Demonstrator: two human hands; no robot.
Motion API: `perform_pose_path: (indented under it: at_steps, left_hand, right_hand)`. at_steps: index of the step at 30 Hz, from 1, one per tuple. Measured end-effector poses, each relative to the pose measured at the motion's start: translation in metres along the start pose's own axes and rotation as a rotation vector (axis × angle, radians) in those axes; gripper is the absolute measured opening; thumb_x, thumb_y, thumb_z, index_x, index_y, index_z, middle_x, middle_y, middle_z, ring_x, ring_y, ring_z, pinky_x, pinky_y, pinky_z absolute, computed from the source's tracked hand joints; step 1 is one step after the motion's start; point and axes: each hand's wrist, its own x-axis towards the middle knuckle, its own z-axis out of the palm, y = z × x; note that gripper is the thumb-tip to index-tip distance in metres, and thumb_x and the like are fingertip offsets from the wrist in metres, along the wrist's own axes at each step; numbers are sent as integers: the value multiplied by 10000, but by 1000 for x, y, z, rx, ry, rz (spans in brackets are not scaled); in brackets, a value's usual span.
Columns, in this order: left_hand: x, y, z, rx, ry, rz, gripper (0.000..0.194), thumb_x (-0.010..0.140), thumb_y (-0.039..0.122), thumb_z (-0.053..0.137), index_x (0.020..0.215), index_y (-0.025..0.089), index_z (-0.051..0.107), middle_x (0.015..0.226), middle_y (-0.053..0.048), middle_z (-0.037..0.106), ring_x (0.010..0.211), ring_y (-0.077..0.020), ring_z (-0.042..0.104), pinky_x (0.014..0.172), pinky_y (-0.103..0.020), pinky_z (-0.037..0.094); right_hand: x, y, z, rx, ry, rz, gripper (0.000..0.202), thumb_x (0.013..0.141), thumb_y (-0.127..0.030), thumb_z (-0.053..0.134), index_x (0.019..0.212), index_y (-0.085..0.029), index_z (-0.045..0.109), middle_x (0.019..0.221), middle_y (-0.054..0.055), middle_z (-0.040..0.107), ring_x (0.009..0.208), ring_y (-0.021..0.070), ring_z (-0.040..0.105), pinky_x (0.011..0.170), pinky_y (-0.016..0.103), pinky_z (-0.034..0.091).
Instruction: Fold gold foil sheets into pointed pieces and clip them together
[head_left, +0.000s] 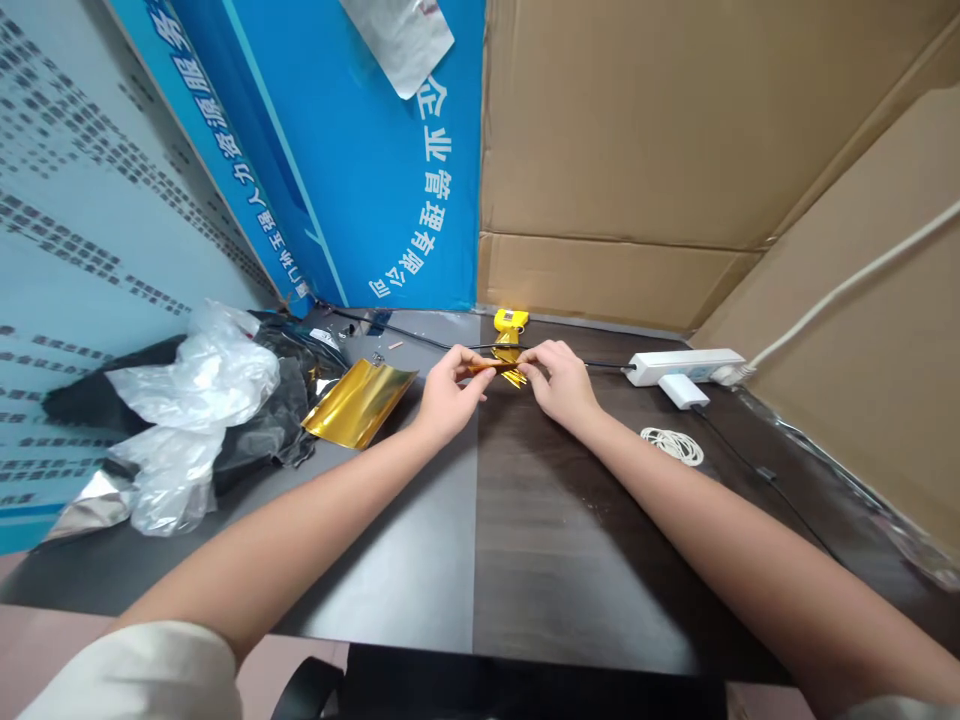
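My left hand (452, 392) and my right hand (559, 382) are close together over the middle of the table. Between them they pinch a thin, dark gold strip (496, 368), one end in each hand. Just behind the strip lie gold foil pieces (511, 350) with cut, fringed ends, beside a small yellow object (511, 320). A larger curled sheet of gold foil (360, 404) rests on the table to the left of my left hand. Fingertips partly cover the strip's ends.
Clear and black plastic bags (202, 385) are heaped at the left. To the right are a white power strip (686, 366), a white plug adapter (683, 391) and a coiled white cord (672, 446). A black cable crosses the back; cardboard panels (615, 130) stand behind.
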Motion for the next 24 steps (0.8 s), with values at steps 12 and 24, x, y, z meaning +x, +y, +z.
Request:
perform_pose_path:
  at_steps: [12,24]
  left_hand:
    - [40,-26,8,465,-23,176,57,945,173,567,955,199,616,1006,-58,750,922,-217,699,795,-317,518]
    - [40,-32,11,718,-161,310,204,977,134,512,1032,227,685,1018,-36,747,977,-187,670,786,-282,523]
  right_hand:
    - [35,40,19,-157,-59,80,322,1005,-225,406,1090,-159,709,1159,155,697,1077,294,595,945,464,484]
    - [30,51,30,-182,-226,12,382,958,-107,422,1235,-183,674,1327,102,674,1105,262,614,949,429,532]
